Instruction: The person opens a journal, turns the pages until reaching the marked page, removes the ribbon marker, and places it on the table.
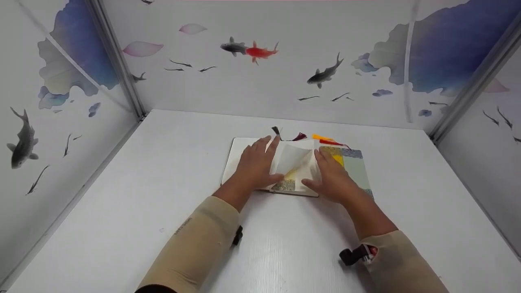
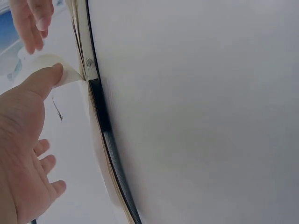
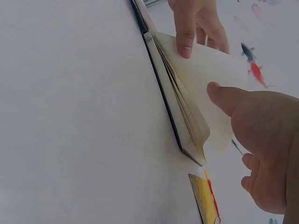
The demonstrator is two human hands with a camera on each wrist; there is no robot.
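An open notebook (image 1: pixel 234 159) with cream pages lies on the white table. My left hand (image 1: pixel 255 165) is over its left side, fingers extended, its thumb against a raised page (image 1: pixel 294 156). That thumb touches the curving page (image 2: pixel 70 77) in the left wrist view. Across from it, my right hand (image 1: pixel 336 179) is spread at the notebook's right side, thumb apart from the fingers; in the right wrist view its thumb (image 3: pixel 222 93) is by the raised page. A glittery gold patch (image 1: pixel 286 185) shows between the pages. Patterned bookmarks (image 1: pixel 357 171) lie beside the notebook, partly hidden by the right hand.
Dark (image 1: pixel 275 130), maroon (image 1: pixel 300 136), orange (image 1: pixel 321 137) and red tassels (image 1: pixel 331 142) stick out beyond the notebook's far edge. White panels (image 1: pixel 260 93) printed with fish surround the table (image 1: pixel 142 203) at the back and sides.
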